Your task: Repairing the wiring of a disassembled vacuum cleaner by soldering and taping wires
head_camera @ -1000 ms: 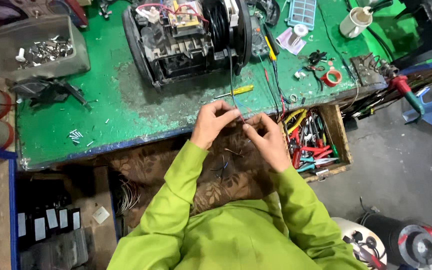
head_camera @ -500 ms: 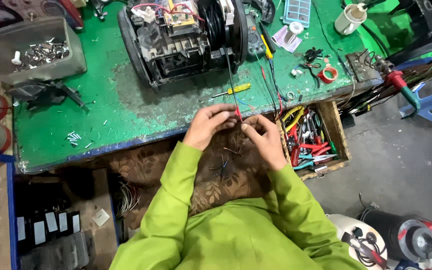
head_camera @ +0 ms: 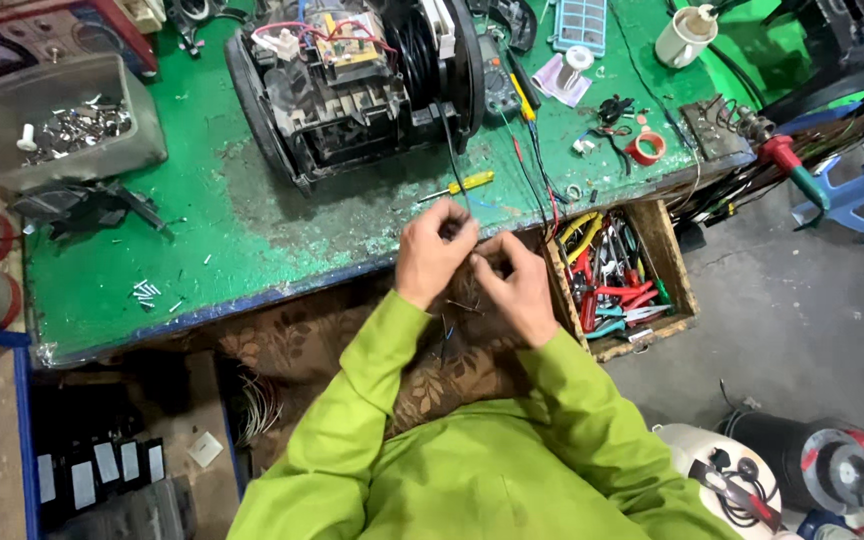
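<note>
- Left hand (head_camera: 434, 252) and right hand (head_camera: 514, 282) closed together, fingertips pinching thin dark wires (head_camera: 464, 205) just off the near edge of the green surface (head_camera: 252, 230).
- Wires ran away from the hands, up toward the opened black appliance (head_camera: 352, 85).
- Both hands equally near.

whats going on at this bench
A person in a bright green top sits at a green workbench, both hands together at its front edge. The left hand and right hand pinch thin dark wires that run up to an opened black machine housing. A yellow screwdriver lies just beyond the hands, and a wooden tool tray sits to the right.
</note>
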